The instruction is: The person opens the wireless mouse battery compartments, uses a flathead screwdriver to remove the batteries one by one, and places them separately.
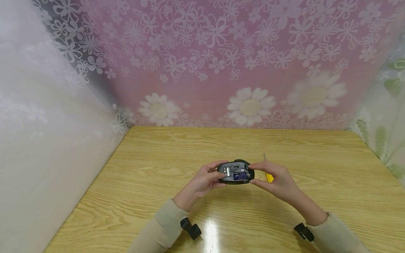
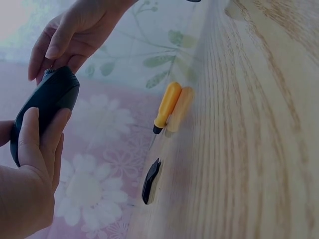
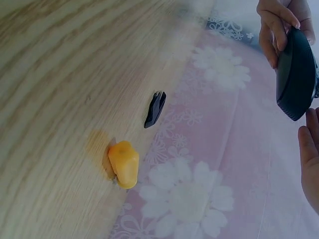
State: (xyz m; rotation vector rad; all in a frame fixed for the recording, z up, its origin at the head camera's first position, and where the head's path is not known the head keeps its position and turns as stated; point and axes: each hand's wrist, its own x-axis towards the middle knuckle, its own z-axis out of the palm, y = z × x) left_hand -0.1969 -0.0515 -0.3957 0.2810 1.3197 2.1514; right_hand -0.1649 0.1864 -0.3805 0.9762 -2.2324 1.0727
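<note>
A black computer mouse (image 1: 232,180) is held above the table, underside facing up. Its battery bay is uncovered, and a dark blue battery (image 1: 239,176) lies inside. My left hand (image 1: 205,180) grips the mouse's left end, thumb on the underside and fingers beneath. With thumb and index finger, my right hand (image 1: 278,181) pinches the other end at its two corners. The left wrist view shows the mouse (image 2: 49,97) edge-on, with the right hand (image 2: 75,37) at its far end. In the right wrist view the mouse (image 3: 295,74) hides most of its underside.
A yellow-handled screwdriver (image 2: 168,104) lies on the wooden table (image 1: 152,151), partly behind the right hand in the head view. Close to it rests a small black cover-like piece (image 3: 155,109). A flowered pink backdrop (image 1: 202,70) rises behind the table's far edge.
</note>
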